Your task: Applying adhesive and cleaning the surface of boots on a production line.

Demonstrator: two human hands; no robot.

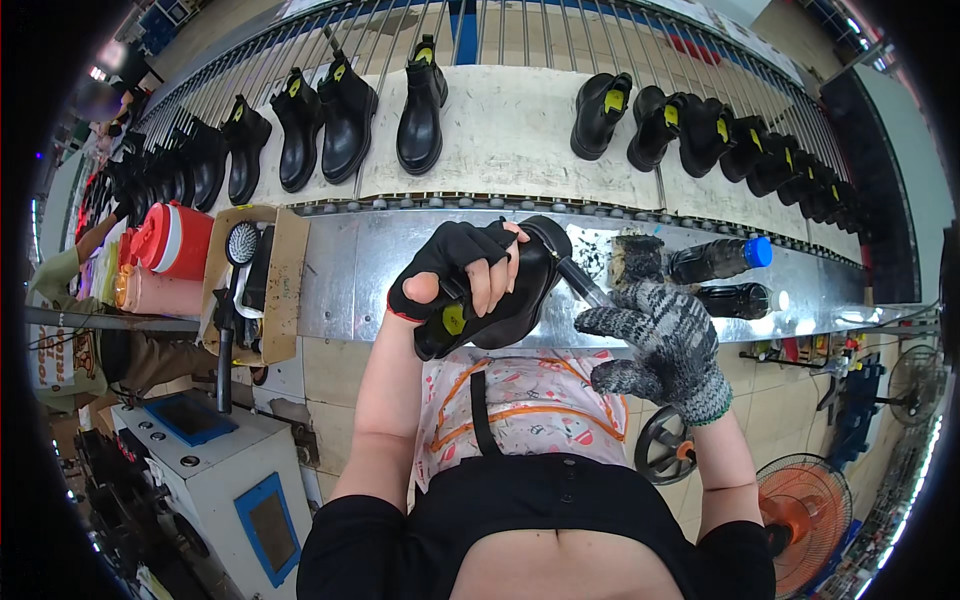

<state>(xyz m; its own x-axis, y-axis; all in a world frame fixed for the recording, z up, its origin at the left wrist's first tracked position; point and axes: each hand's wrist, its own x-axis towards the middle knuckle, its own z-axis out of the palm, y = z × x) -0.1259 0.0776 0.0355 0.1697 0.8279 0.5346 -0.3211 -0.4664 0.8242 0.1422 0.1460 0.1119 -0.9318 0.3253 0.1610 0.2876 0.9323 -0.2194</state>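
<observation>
My left hand [465, 265], in a black glove with bare fingertips, grips a black ankle boot [520, 305] over the metal bench [345, 270]. The boot is tilted, its toe up and away and its opening, with a yellow-green lining patch, toward my left wrist. My right hand [660, 335], in a grey knitted glove, is closed on a small brush [582, 280] with a pale metallic neck. The brush's dark tip meets the boot near its toe. Beyond the right hand lie a black-stained block [637, 260], a dark bottle with a blue cap [715, 260] and another with a white cap [738, 300].
Behind the bench runs a conveyor [510, 120] carrying several black boots [422, 110] on both sides. At left stand a cardboard box [285, 290] with a round-headed brush [242, 245] and a red jug [180, 240]. A person's arm [95, 235] reaches in there. An orange fan [800, 520] stands lower right.
</observation>
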